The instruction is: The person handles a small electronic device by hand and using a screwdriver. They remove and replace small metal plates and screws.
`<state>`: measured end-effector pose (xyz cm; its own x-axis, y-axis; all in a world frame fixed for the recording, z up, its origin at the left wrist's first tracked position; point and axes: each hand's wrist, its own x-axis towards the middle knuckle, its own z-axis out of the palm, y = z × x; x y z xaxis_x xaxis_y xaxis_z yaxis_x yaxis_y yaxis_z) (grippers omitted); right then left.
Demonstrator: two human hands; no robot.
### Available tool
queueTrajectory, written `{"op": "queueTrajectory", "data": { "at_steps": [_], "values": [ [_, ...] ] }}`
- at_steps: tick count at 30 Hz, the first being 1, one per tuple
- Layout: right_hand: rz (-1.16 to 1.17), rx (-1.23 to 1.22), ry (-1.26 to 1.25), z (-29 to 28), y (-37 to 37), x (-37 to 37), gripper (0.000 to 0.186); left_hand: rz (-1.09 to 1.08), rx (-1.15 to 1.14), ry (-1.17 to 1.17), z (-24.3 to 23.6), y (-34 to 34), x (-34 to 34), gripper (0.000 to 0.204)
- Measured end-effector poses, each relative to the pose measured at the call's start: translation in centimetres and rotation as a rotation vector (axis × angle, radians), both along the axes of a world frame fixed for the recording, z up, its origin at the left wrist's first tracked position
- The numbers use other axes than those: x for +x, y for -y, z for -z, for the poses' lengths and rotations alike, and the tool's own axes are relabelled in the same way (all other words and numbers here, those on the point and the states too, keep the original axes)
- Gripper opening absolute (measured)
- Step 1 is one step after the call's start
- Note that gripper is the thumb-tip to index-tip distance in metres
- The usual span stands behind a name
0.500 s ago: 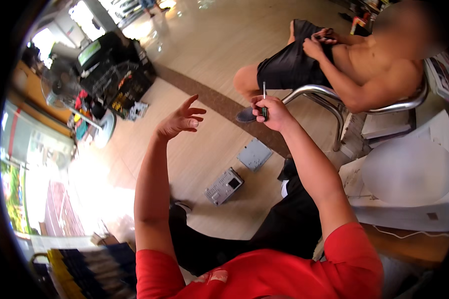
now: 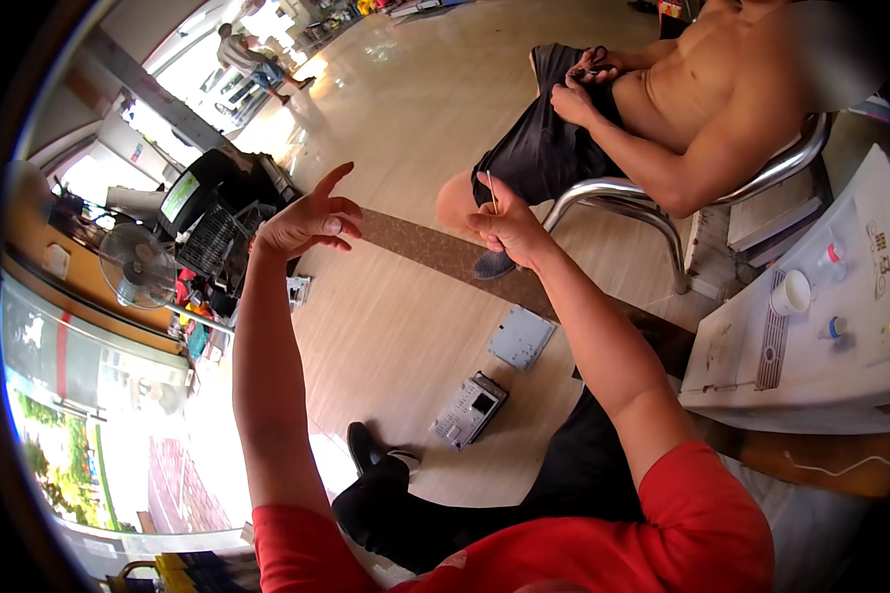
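My left hand (image 2: 311,219) is raised in the air with its fingers spread and holds nothing. To the right, my right hand (image 2: 511,225) closes round a screwdriver (image 2: 491,188) whose thin shaft points up; its handle is mostly hidden in my fingers. On the floor below lies a silver box-shaped electronic unit (image 2: 462,410) with a dark square on its top. Just beyond it rests a flat grey metal plate (image 2: 521,337), apart from the unit. Both hands are well above these things and touch neither.
A person (image 2: 702,89) sits at right in a metal-armed chair (image 2: 653,203), a small dark thing in hand. Nearer stands a white water dispenser (image 2: 732,346) with a paper cup (image 2: 790,294). At left are a fan (image 2: 135,265) and piled goods. Another person (image 2: 247,59) is far off.
My view has shifted, bringing the water dispenser's front and a distant person into sight. Both hands stay raised; the screwdriver remains in my right hand, its shaft now showing less.
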<state>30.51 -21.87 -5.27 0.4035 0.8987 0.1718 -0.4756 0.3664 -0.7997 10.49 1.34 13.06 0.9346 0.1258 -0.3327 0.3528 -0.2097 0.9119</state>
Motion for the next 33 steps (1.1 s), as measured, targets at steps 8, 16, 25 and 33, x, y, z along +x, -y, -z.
{"op": "queueTrajectory", "data": {
  "at_steps": [8, 16, 25, 33],
  "values": [
    [0.008, 0.042, -0.006, 0.0, 0.8, 0.4, 0.106, -0.050, 0.021, -0.019, 0.9, 0.4, 0.2, 0.120],
    [0.055, 0.030, -0.009, -0.1, 1.9, 0.5, 0.105, -0.034, 0.020, -0.035, 2.7, 1.4, 0.5, 0.116],
    [0.087, 0.029, 0.014, 0.4, 2.0, 0.9, 0.109, -0.066, 0.003, -0.057, 4.9, 2.6, -0.6, 0.118],
    [0.082, 0.011, 0.019, 0.3, 1.6, 0.7, 0.109, -0.070, -0.002, -0.052, 5.2, 2.5, -0.8, 0.117]
  ]
}}
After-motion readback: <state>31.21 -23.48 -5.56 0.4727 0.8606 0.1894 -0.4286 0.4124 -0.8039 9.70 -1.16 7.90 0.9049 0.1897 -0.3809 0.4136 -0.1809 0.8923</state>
